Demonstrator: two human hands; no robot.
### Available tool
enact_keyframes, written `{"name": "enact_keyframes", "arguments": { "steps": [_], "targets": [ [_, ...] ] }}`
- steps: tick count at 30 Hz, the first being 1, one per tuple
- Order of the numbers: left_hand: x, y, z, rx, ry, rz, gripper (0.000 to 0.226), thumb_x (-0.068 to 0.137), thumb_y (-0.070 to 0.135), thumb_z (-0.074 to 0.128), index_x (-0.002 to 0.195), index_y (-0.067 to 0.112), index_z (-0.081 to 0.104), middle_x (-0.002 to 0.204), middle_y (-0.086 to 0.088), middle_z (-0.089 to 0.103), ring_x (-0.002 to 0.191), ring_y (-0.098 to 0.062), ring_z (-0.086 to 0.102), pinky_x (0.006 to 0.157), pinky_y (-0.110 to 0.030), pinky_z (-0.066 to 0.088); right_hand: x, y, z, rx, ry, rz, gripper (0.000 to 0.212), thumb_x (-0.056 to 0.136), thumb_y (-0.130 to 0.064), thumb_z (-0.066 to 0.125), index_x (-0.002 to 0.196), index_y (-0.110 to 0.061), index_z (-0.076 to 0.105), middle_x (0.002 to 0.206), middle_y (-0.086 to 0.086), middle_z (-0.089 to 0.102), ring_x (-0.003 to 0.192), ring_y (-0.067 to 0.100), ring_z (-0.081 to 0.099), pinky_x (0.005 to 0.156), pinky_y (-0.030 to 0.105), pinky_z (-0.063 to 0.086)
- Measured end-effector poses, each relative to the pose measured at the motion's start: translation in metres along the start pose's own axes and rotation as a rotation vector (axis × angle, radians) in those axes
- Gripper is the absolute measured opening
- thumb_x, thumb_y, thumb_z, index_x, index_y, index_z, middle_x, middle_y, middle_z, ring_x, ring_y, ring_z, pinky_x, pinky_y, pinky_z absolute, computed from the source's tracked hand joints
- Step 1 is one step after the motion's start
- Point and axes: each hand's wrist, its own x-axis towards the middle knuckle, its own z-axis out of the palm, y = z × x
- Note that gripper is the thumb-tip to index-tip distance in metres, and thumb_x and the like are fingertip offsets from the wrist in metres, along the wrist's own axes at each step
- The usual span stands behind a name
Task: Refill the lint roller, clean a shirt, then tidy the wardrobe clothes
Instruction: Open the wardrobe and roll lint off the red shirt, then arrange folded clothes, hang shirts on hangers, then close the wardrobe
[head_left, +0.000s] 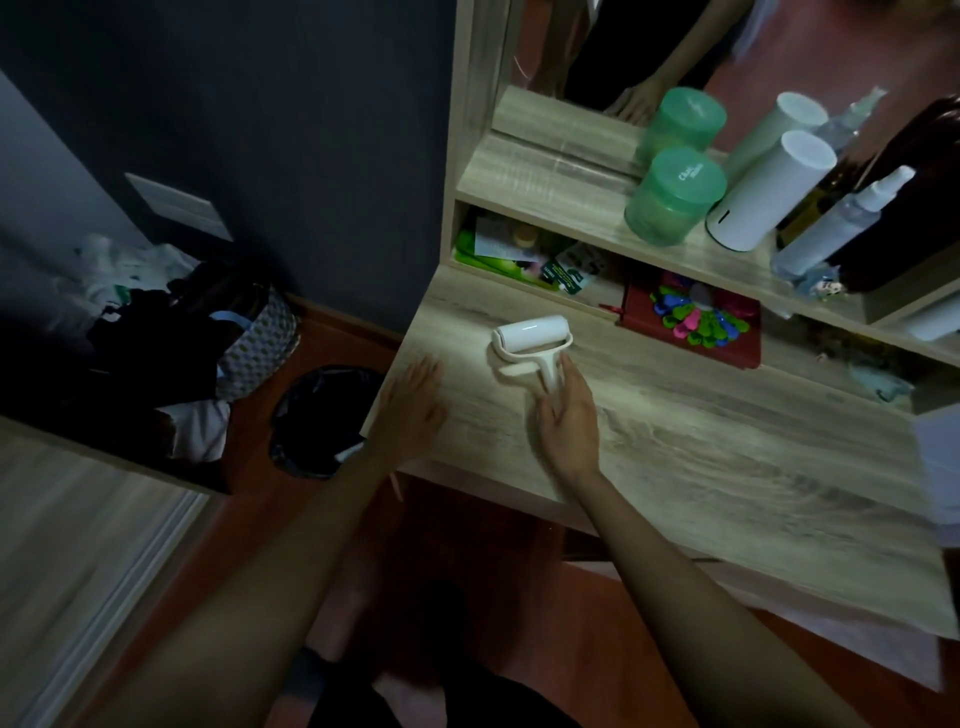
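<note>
Two bare arms (291, 571) reach out from the bottom of the view to a pale wood counter (727, 447). The left hand (415, 402) lies flat near the counter's left edge, with straight fingers that hold nothing. The right hand (569, 421) is on the handle of the white lint roller (531, 335). Its fingers (569, 374) seem to curl round the handle, but the view is dim and blurry, so it is hard to be sure. The lint roller lies on the counter with its roll end away from the person, near a red tray (743, 345) full of bright clips. On the shelf (545, 171) above stand a green jar (672, 200), a white tube (769, 192) and a spray bottle (836, 228). Down on the floor to the left are a black-lined bin (322, 421) and a basket (260, 348) piled with clothes.
</note>
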Motion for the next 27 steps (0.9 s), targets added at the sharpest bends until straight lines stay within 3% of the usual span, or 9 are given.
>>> {"name": "enact_keyframes", "arguments": {
  "steps": [2,4,7,9,12,16,20,24,27],
  "targets": [
    [-0.007,0.001,-0.021,-0.082,0.046,0.040,0.070,0.093,0.051,0.023,0.151,0.012,0.024,0.159,-0.007,0.020,0.148,-0.022,0.016,0.119,-0.042,0.005,0.001,-0.014,0.000,0.026,-0.009,-0.030,0.051,0.098,-0.026,0.048,0.145,-0.012,0.035,0.150,0.005,0.038,0.138,0.018,0.034,0.113,0.038,0.031],
    [-0.018,0.000,-0.047,-0.155,0.101,0.069,0.053,0.101,0.035,0.037,0.148,0.011,0.032,0.156,-0.007,0.030,0.145,-0.022,0.026,0.119,-0.043,0.010,0.005,-0.035,0.002,0.084,-0.022,-0.070,0.046,0.097,-0.021,0.050,0.141,-0.013,0.041,0.146,0.005,0.044,0.133,0.019,0.039,0.109,0.037,0.034],
    [-0.041,-0.014,-0.092,-0.158,0.266,0.116,0.039,0.100,0.020,0.048,0.139,0.013,0.049,0.143,-0.008,0.050,0.129,-0.025,0.050,0.111,-0.050,0.035,0.013,-0.082,0.010,0.195,-0.048,-0.141,0.036,0.097,-0.019,0.051,0.132,-0.015,0.051,0.135,0.003,0.054,0.123,0.017,0.049,0.101,0.027,0.040],
    [-0.062,-0.025,-0.128,-0.142,0.369,0.121,0.036,0.098,0.017,0.052,0.134,0.012,0.055,0.134,-0.011,0.058,0.120,-0.027,0.057,0.102,-0.047,0.045,0.019,-0.121,0.020,0.245,-0.075,-0.224,0.031,0.097,-0.021,0.051,0.128,-0.014,0.054,0.130,0.002,0.057,0.118,0.016,0.052,0.100,0.031,0.042],
    [-0.105,-0.035,-0.191,-0.155,0.515,0.048,0.035,0.098,0.015,0.052,0.133,0.013,0.056,0.134,-0.007,0.058,0.124,-0.022,0.054,0.107,-0.039,0.040,0.024,-0.190,0.043,0.326,-0.131,-0.361,0.031,0.096,-0.025,0.049,0.125,-0.014,0.057,0.126,0.003,0.059,0.116,0.018,0.055,0.099,0.042,0.045],
    [-0.170,-0.057,-0.270,-0.056,0.716,-0.016,0.034,0.097,0.016,0.053,0.131,0.015,0.058,0.133,-0.003,0.060,0.125,-0.017,0.053,0.108,-0.029,0.037,0.011,-0.300,0.077,0.467,-0.265,-0.516,0.031,0.098,-0.022,0.049,0.126,-0.015,0.057,0.126,0.000,0.057,0.119,0.014,0.053,0.101,0.042,0.045],
    [-0.243,-0.082,-0.347,0.018,0.881,-0.067,0.040,0.095,0.028,0.047,0.132,0.016,0.057,0.136,-0.002,0.057,0.127,-0.014,0.051,0.112,-0.049,0.035,-0.019,-0.419,0.108,0.596,-0.372,-0.696,0.031,0.098,-0.021,0.050,0.127,-0.016,0.057,0.128,-0.002,0.055,0.119,0.011,0.052,0.102,0.040,0.044],
    [-0.327,-0.103,-0.421,0.114,1.060,-0.114,0.040,0.094,0.022,0.048,0.132,0.013,0.057,0.137,-0.003,0.056,0.128,-0.012,0.049,0.113,-0.023,0.027,-0.061,-0.535,0.137,0.716,-0.405,-0.877,0.031,0.097,-0.019,0.051,0.126,-0.014,0.057,0.124,-0.002,0.056,0.115,0.013,0.054,0.098,0.039,0.047],
    [-0.387,-0.119,-0.466,0.169,1.189,-0.162,0.040,0.095,0.024,0.049,0.134,0.019,0.055,0.138,0.007,0.052,0.129,-0.004,0.044,0.115,-0.037,0.026,-0.094,-0.609,0.155,0.808,-0.412,-1.011,0.031,0.095,-0.019,0.051,0.124,-0.012,0.058,0.126,0.002,0.059,0.116,0.015,0.055,0.100,0.039,0.046]
  ]
}}
